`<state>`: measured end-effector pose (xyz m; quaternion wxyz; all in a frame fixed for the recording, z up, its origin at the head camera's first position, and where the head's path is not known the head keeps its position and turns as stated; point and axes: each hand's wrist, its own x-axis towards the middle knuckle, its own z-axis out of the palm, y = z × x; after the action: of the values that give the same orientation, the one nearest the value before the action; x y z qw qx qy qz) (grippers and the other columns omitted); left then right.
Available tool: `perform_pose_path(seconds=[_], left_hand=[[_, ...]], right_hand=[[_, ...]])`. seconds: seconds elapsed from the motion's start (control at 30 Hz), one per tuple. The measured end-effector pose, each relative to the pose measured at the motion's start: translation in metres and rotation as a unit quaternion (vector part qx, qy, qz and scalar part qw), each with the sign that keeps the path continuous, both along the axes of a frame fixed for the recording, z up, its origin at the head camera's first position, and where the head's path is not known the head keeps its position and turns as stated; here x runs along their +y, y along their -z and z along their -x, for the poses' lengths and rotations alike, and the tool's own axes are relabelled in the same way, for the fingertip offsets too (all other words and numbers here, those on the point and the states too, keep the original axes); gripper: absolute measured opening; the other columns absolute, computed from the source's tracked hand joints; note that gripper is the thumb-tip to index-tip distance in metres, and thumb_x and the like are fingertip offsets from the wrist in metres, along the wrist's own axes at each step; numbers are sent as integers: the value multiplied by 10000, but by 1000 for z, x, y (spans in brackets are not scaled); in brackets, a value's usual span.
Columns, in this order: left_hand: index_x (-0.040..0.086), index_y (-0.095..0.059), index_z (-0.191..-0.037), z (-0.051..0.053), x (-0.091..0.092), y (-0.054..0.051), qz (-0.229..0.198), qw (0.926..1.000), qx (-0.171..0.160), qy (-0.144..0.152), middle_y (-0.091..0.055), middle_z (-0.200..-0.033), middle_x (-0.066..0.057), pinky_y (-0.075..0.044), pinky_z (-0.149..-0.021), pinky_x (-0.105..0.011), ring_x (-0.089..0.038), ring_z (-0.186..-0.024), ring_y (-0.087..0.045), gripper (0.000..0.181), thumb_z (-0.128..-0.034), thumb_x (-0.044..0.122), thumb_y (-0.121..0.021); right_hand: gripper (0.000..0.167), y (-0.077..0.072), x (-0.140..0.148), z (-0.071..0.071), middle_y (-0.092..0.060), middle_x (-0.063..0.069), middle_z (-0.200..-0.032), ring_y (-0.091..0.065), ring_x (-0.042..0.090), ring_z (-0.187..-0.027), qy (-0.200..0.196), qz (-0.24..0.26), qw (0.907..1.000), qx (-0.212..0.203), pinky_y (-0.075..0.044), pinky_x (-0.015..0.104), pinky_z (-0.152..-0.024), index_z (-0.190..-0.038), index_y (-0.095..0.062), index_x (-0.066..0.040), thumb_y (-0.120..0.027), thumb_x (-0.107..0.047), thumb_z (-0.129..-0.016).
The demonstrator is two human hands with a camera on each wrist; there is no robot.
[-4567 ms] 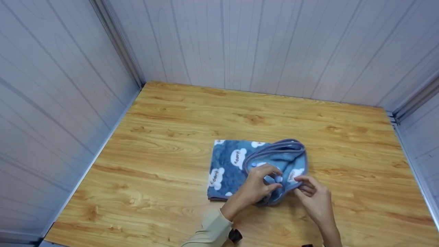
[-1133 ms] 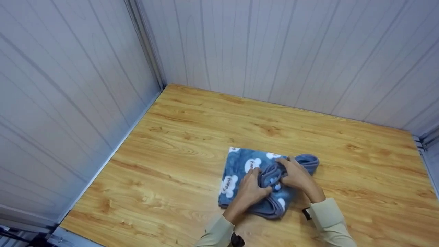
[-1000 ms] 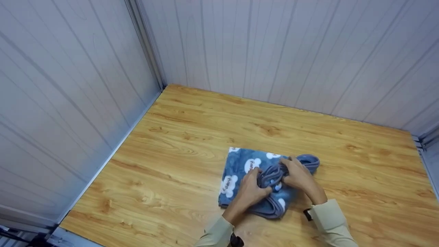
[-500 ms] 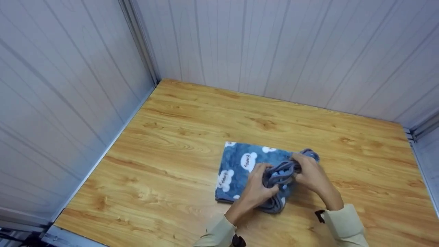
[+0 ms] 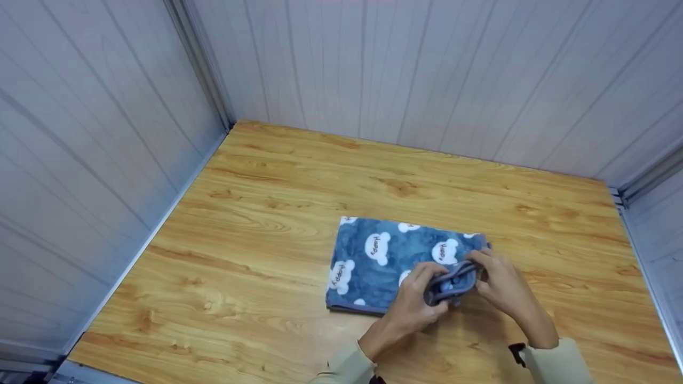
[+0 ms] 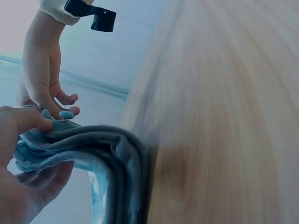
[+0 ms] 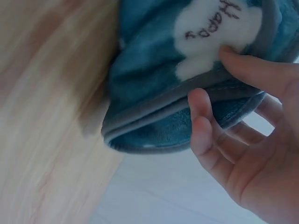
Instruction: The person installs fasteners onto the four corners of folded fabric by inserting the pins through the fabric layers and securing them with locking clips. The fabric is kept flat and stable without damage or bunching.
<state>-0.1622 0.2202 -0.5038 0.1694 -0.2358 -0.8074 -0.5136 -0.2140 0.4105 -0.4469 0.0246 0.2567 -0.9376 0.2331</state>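
Note:
A blue fleece blanket point(image 5: 368, 274) with white "Happy" bear-head shapes and grey piping lies folded on the wooden table. Its near right corner is lifted between both hands. My left hand point(image 5: 413, 306) grips several stacked layers, thumb on one side and fingers on the other, as the left wrist view shows. My right hand point(image 5: 504, 282) pinches the piped edge to the right; in the right wrist view its thumb presses on a white patch. Light blue snap buttons point(image 5: 446, 286) sit inside the raised fold, and one button point(image 6: 66, 114) stands out near the right fingertips in the left wrist view.
The wooden tabletop point(image 5: 256, 256) runs around the blanket on all sides. Pale panel walls stand at the left point(image 5: 69, 160), at the back point(image 5: 395, 69) and at the right edge. Dark wrist camera mounts point(image 5: 516, 353) sit at the cuffs.
The bunched edges over the blanket's right half have been drawn toward the near right corner, so more printed top lies flat. Both hands have shifted right; the protruding far right loop is mostly gone from sight.

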Motion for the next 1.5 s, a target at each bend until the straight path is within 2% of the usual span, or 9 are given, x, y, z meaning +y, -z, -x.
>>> perform_pose_path(seconds=[0.17, 0.43, 0.67, 0.83, 0.97, 1.07, 1.2, 1.37, 1.5], left_hand=[[128, -525, -1174, -7, 6, -1, 266, 9994, -89, 206, -510, -1184, -11, -400, -926, -163, -83, -1096, -504, 553, -677, 6, -733], [141, -539, -1201, -16, 21, 3, 1045, 9941, 40, 277, -479, -1233, -29, -394, -909, -132, -91, -1107, -520, 538, -723, 16, -751], [171, -581, -1142, -24, 35, 7, 2012, 9785, 245, 390, -509, -1198, -19, -436, -864, -147, -91, -1059, -544, 427, -759, 27, -704], [182, -610, -1073, -29, 42, 9, 2365, 9684, 468, 633, -530, -1162, -3, -435, -834, -133, -85, -1017, -536, 322, -800, 12, -633], [193, -629, -1056, -33, 43, 9, 2481, 9640, 718, 631, -539, -1168, 3, -436, -806, -143, -86, -962, -521, 250, -849, 57, -599], [211, -634, -1110, -38, 41, 8, 2696, 9578, 751, 655, -521, -1239, 5, -428, -760, -162, -92, -972, -493, 244, -884, 128, -592], [234, -603, -1227, -43, 38, 7, 2950, 9494, 630, 879, -431, -1397, -1, -421, -776, -182, -103, -1079, -462, 306, -926, 199, -559], [227, -514, -1344, -45, 29, 4, 2925, 9460, 177, 1390, -286, -1510, -24, -417, -927, -214, -103, -1290, -368, 389, -956, 189, -517], [191, -400, -1421, -40, 18, -1, 3033, 9388, -314, 1601, -374, -1447, 16, -406, -944, -190, -63, -1284, -384, 478, -958, 198, -521]], right_hand=[[332, 3, 7, -11, -555, 23, -825, -498, 140, -661, 67, 39, 10000, -46, -410, 282, -554, -968, -688, -63, -608, 107, -695], [426, 14, 21, -22, -591, 96, -992, -627, 243, -815, 12, 550, 9983, -204, -523, 298, -576, -996, -667, -53, -606, 215, -670], [445, 27, 36, -34, -582, 224, -1123, -591, 410, -987, -14, 969, 9934, -618, -554, 358, -669, -977, -654, -19, -574, 288, -665], [509, 32, 44, -48, -541, 257, -1252, -542, 428, -1089, 184, 613, 9933, -957, -525, 431, -724, -992, -669, -28, -445, 290, -664], [407, 36, 44, -62, -554, 202, -1274, -532, 390, -1124, 271, 401, 9951, -866, -483, 486, -809, -1064, -683, -20, -481, 206, -793], [247, 40, 42, -70, -553, 196, -1282, -522, 388, -1146, 388, 478, 9942, -883, -435, 551, -875, -1109, -673, -17, -514, 25, -924], [273, 45, 40, -74, -540, 224, -1284, -508, 411, -1157, 602, 519, 9909, -1090, -408, 585, -895, -1147, -652, -17, -501, -175, -984], [282, 51, 40, -72, -545, 233, -1264, -516, 410, -1144, 676, 435, 9895, -1201, -411, 579, -896, -1171, -630, -11, -497, -177, -986], [283, 51, 41, -68, -554, 234, -1234, -534, 405, -1118, 701, 310, 9892, -1252, -427, 571, -876, -1171, -624, -14, -506, -189, -983]])
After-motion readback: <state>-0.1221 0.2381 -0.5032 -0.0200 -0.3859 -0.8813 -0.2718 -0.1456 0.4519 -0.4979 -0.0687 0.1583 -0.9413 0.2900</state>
